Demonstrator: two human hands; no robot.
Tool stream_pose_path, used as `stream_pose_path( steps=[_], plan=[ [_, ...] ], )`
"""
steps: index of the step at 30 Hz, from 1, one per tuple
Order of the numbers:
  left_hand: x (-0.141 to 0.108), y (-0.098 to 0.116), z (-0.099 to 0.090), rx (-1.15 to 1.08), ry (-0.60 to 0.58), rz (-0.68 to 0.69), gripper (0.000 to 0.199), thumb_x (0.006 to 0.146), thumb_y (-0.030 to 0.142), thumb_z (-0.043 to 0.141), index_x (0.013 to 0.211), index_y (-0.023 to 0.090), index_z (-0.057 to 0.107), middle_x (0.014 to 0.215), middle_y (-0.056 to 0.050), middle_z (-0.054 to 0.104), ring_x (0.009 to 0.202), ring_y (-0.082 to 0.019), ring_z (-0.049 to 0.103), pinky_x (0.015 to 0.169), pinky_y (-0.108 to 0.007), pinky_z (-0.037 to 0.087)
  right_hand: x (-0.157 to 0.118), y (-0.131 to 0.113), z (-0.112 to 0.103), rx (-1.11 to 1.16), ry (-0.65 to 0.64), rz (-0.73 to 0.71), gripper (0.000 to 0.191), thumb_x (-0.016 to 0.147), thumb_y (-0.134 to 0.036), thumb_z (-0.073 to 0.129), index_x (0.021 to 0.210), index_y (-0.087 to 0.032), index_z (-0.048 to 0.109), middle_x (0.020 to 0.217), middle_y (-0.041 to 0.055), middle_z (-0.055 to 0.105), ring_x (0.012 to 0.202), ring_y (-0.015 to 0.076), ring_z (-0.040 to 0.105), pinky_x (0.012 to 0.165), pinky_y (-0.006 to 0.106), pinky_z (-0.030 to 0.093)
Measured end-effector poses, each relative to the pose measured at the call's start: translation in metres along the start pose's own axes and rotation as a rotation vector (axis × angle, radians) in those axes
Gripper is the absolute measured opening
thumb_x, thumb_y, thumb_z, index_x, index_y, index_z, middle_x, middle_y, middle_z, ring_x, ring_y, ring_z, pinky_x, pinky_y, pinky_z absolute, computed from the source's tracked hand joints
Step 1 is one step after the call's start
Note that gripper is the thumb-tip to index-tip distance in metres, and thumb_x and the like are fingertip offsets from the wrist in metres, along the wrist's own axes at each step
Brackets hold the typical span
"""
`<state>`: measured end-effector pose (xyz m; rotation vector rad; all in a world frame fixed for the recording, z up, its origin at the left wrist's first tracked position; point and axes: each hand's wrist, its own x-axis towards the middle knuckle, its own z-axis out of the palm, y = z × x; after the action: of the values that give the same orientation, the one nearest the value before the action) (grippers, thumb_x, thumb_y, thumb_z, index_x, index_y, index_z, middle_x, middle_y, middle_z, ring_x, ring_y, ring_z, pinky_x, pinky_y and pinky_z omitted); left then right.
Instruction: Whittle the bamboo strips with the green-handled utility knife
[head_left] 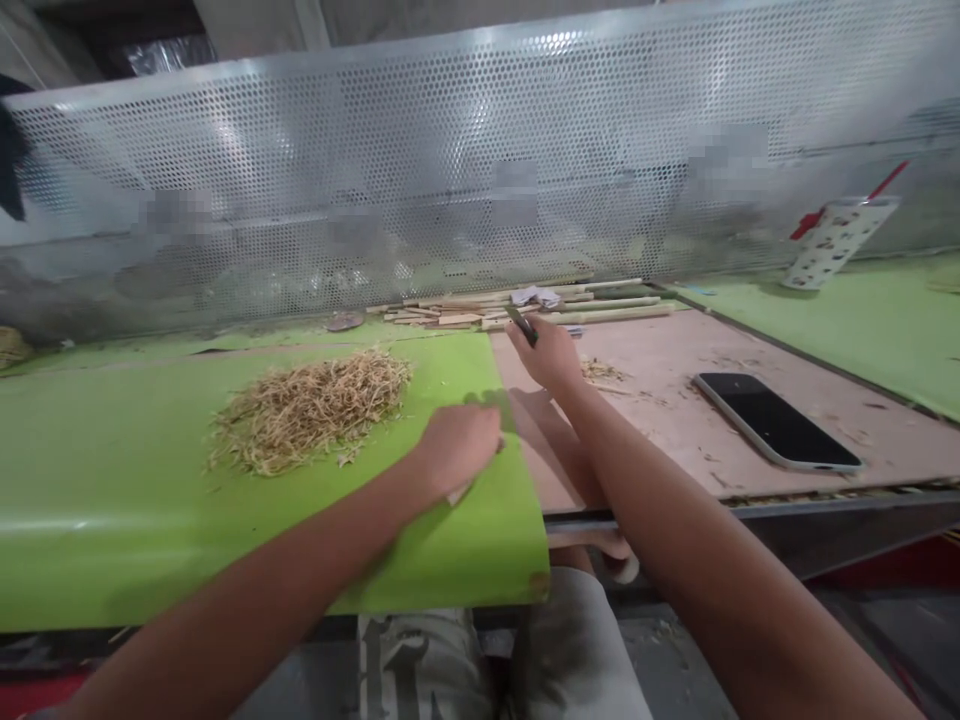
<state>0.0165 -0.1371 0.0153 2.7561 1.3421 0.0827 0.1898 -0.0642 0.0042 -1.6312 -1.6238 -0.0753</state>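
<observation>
My left hand point(459, 448) is closed low over the bright green mat point(420, 560), and a small pale piece shows under its palm. In my right hand point(551, 352) is a small dark knife point(523, 326), held above the pinkish board point(637, 410) with its blade pointing up and left. A heap of thin tan shavings point(315, 405) lies on the mat, left of my left hand. Just beyond my right hand is a pile of pale wooden strips point(450, 308), with a crumpled paper point(535, 297) on top.
A black-screened phone point(776, 420) lies on the board at the right. Farther back stands a patterned cup point(836, 243) with a red straw. A perforated metal screen point(450, 160) runs along the back. Small shavings point(600, 371) lie beside my right wrist.
</observation>
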Motion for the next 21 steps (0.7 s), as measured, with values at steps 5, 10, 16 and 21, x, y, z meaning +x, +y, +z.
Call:
stream_pose_path(
  steps=[5, 10, 16, 21],
  plan=[
    [0.006, -0.066, -0.022, 0.077, -0.002, -0.249, 0.025, 0.086, 0.018, 0.045, 0.092, 0.014, 0.07, 0.078, -0.013, 0.068, 0.063, -0.019, 0.063, 0.055, -0.029, 0.046, 0.002, 0.0, 0.001, 0.039, -0.025, 0.002, 0.046, 0.091, -0.051, 0.037, 0.103, -0.017, 0.065, 0.084, 0.0112, 0.07, 0.081, 0.0273, 0.064, 0.063, 0.028, 0.039],
    [0.017, -0.077, -0.043, 0.073, 0.109, -0.261, 0.035, 0.091, 0.034, 0.041, 0.1, 0.015, 0.068, 0.081, -0.011, 0.069, 0.058, -0.017, 0.061, 0.053, -0.028, 0.044, 0.004, -0.001, 0.004, 0.026, -0.031, -0.015, 0.046, 0.091, -0.052, 0.039, 0.102, -0.017, 0.066, 0.086, 0.0111, 0.07, 0.082, 0.0267, 0.064, 0.065, 0.028, 0.04],
    [0.041, -0.03, -0.015, -0.079, -0.015, -0.083, 0.031, 0.088, 0.034, 0.044, 0.096, 0.017, 0.069, 0.079, -0.01, 0.07, 0.059, -0.018, 0.062, 0.054, -0.028, 0.042, 0.003, 0.0, 0.004, 0.013, -0.028, -0.04, 0.045, 0.091, -0.051, 0.038, 0.098, -0.017, 0.066, 0.082, 0.0105, 0.07, 0.08, 0.0259, 0.064, 0.063, 0.027, 0.039],
    [0.051, -0.058, -0.011, 0.151, 0.019, -0.184, 0.024, 0.086, 0.025, 0.046, 0.091, 0.015, 0.067, 0.084, -0.012, 0.07, 0.067, -0.018, 0.063, 0.056, -0.025, 0.041, 0.002, 0.0, 0.003, 0.011, -0.043, -0.016, 0.046, 0.091, -0.051, 0.037, 0.099, -0.017, 0.066, 0.081, 0.0107, 0.07, 0.08, 0.0267, 0.064, 0.062, 0.028, 0.039]
  ],
)
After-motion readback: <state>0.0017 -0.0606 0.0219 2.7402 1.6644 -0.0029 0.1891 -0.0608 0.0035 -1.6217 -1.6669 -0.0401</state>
